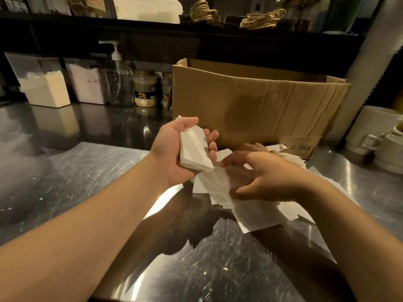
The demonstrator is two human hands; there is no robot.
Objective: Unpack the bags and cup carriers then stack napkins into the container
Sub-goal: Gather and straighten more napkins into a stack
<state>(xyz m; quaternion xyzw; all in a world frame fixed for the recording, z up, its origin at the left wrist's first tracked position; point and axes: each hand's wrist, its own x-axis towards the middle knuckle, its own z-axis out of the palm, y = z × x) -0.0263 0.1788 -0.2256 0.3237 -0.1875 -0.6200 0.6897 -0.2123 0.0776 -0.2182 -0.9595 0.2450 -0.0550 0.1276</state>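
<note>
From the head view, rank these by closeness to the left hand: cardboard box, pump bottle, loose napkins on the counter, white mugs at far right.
1. Loose napkins, just right of and below the left hand.
2. Cardboard box, right behind it.
3. Pump bottle, back left.
4. White mugs, far right edge.

Left hand (172, 149) holds napkin stack (196, 151) (right hand (268, 179) over loose napkins (250, 210)).

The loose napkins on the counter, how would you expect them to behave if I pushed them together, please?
The loose napkins look thin and flat, so probably light and floppy. They lie fanned over one another on smooth steel, so they would likely slide and scatter rather than square up like the stack the left hand holds.
</note>
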